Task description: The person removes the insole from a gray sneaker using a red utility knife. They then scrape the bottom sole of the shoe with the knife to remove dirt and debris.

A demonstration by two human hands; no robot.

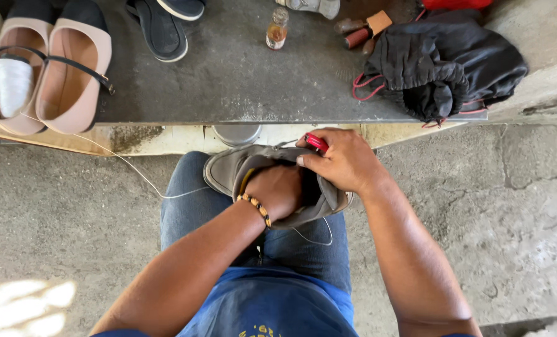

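Note:
A grey shoe [231, 170] lies on my lap, toe pointing left. My left hand [279, 190], with a beaded bracelet at the wrist, is pushed inside the shoe's opening, its fingers hidden. My right hand [344, 161] grips the shoe's upper edge and holds a red-handled tool [316, 143] against it. A thin white thread [135, 167] runs from the shoe to a white spool [13, 84] that sits inside a beige flat shoe [16, 75] on the bench.
A dark bench top [228, 75] carries a second beige flat shoe [72, 72], a dark sole [160, 28], a small glass bottle [276, 28] and a black drawstring bag [444, 62]. Cracked concrete floor [515, 212] lies on both sides of my legs.

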